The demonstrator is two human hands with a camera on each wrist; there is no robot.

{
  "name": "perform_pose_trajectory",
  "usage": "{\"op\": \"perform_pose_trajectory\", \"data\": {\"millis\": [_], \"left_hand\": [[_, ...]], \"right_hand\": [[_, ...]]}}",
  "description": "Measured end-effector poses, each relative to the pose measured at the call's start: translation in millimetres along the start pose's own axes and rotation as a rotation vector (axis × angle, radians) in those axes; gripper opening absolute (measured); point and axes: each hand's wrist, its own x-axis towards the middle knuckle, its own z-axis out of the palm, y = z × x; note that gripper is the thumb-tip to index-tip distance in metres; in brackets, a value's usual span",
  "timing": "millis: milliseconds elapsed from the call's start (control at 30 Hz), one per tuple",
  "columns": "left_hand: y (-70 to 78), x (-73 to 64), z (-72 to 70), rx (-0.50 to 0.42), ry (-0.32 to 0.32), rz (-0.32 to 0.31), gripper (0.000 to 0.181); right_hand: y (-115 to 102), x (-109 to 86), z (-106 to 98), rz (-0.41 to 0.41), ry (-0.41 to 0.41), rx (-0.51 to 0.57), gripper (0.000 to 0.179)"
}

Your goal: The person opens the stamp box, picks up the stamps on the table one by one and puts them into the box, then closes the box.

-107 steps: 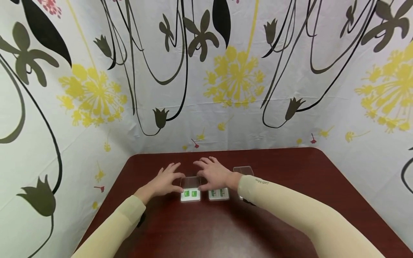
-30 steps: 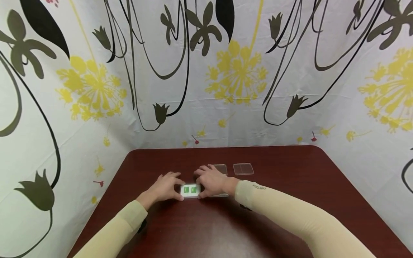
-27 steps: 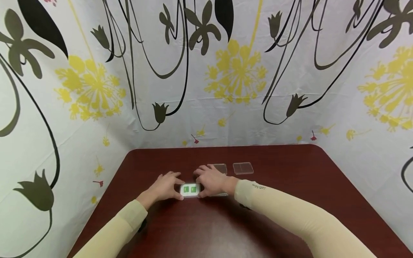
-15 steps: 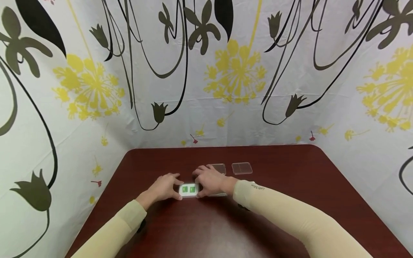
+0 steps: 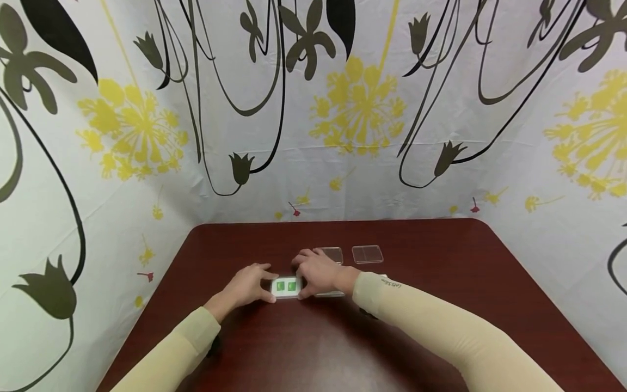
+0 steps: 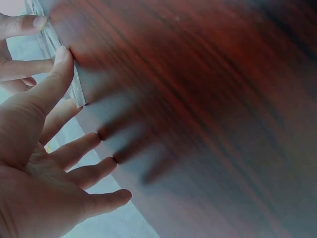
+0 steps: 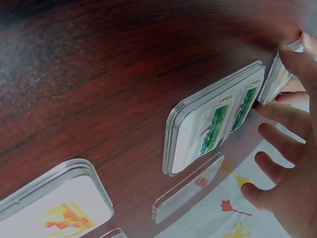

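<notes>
A flat clear plastic case point(image 5: 286, 287) with two green stamp-like pictures on a white card lies on the table. My left hand point(image 5: 246, 284) pinches its left end between thumb and index finger; in the left wrist view the other fingers of that left hand point(image 6: 64, 163) spread out, tips near the tabletop. At the other end, my right hand point(image 5: 320, 274) holds the case between thumb and index finger. Beside it is a second case point(image 7: 218, 116) with two green pictures, mostly hidden under my right hand in the head view.
Further right lies a third case point(image 7: 72, 198) with an orange picture, mostly covered by my right sleeve in the head view. Behind stand two clear lids, a nearer lid point(image 5: 334, 255) and a right lid point(image 5: 367, 253), flat on the dark red table point(image 5: 431, 250). A patterned curtain hangs beyond.
Several seconds ago a clear lid lay behind the left case, between my hands; now it is gone from there and seems to be on the case. Over the last second, the hands hardly move.
</notes>
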Motion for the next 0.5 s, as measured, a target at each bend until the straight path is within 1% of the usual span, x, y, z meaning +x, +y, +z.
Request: {"op": "perform_pose_trajectory", "data": {"millis": [167,300,500], "left_hand": [[1.4,1.2,-1.1,0.000,-0.015,0.017,0.064],[3.1,2.9,-3.0,-0.003,-0.038,0.029,0.064],[5.6,2.9,-5.8,-0.009,-0.071,0.017,0.064]], "right_hand": [[-0.2,-1.3,-1.0,0.008,0.007,0.018,0.037],[-0.1,-2.4,0.8,0.033,0.012,0.026,0.039],[-3.4,-4.9,0.5,0.066,0.018,-0.005,0.044]]}}
